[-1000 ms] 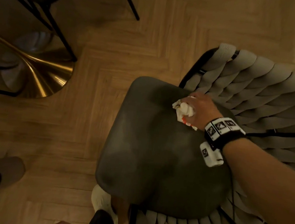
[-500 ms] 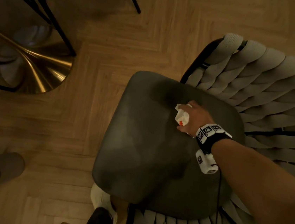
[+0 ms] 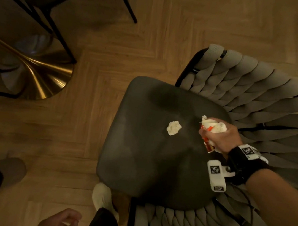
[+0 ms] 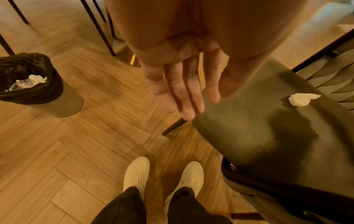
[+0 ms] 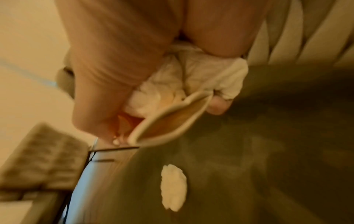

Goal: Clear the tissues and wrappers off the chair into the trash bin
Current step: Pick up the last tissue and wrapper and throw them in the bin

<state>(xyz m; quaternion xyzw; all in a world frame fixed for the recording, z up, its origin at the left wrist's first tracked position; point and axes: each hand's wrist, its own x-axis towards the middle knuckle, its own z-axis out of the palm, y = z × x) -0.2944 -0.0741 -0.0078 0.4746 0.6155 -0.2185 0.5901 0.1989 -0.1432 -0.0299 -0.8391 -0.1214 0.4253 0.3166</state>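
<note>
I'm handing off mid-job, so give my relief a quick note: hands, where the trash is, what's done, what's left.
Right hand: grips a wad of tissues and an orange-and-white wrapper, above the chair seat.
Left hand: open, holds nothing, off the seat's front edge.
One tissue lies on the seat.
Bin: on the floor to the left, already holds some trash.
Left: bin the wad, then the tissue.

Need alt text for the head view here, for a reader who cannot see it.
Seen from above, the right hand grips a wad of tissues and wrapper over the dark chair seat, where one crumpled tissue remains. The trash bin stands on the floor, lower left.
</note>
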